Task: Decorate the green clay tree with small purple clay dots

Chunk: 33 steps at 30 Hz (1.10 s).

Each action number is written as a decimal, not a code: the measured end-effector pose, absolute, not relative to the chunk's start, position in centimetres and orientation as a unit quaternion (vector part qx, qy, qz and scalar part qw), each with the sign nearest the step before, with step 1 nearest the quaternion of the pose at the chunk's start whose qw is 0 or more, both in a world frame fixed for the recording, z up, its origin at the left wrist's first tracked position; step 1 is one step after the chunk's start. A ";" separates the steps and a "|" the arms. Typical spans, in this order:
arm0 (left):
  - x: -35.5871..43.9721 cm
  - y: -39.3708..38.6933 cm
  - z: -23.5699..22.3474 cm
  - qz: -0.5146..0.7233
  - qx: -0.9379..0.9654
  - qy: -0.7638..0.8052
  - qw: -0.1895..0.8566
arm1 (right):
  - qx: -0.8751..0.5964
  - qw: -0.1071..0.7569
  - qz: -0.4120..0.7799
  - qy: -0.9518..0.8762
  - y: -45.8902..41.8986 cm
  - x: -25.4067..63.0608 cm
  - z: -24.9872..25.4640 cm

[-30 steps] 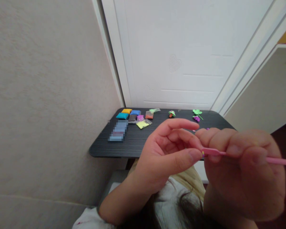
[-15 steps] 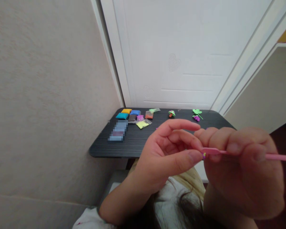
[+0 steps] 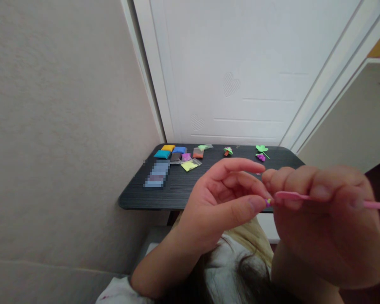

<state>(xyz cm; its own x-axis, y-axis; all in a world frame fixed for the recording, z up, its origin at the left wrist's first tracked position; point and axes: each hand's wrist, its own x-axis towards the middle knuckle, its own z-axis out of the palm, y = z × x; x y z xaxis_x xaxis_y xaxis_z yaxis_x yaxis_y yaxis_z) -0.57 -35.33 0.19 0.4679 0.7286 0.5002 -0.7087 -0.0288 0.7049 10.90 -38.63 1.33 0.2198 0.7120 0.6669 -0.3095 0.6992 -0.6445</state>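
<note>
My left hand is raised close to the camera, its thumb and middle finger pinching a tiny yellow and purple clay bit; the index finger is stretched out above. My right hand is closed on a thin pink modelling tool that runs off to the right. The tool's tip touches the clay bit at the left thumb. Both hands hover in front of the near edge of a small dark table.
On the table lie several coloured clay packets, a blurred-out flat item, a small red and green clay figure, a green clay leaf and a purple clay cluster. A white door stands behind; a beige wall is left.
My right hand has tilted the pink tool slightly upward and shifted a little right. The left hand stays almost still, pinching the clay bit.
</note>
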 end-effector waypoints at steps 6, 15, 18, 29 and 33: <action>-0.6 -35.4 0.4 0.536 0.503 0.008 0.678 | -0.214 0.716 0.293 -0.596 -39.3 11.2 1.4; -0.8 -35.9 0.8 0.553 0.520 0.027 0.651 | -0.179 0.731 0.291 -0.590 -39.0 10.9 1.0; -0.9 -35.9 0.8 0.557 0.534 0.034 0.635 | -0.166 0.735 0.293 -0.588 -38.9 10.9 0.9; -1.0 -35.5 0.5 0.553 0.554 0.027 0.622 | -0.148 0.724 0.294 -0.606 -38.4 11.0 0.9; -1.0 -35.0 0.3 0.519 0.511 -0.021 0.685 | -0.161 0.727 0.303 -0.595 -38.4 11.0 1.0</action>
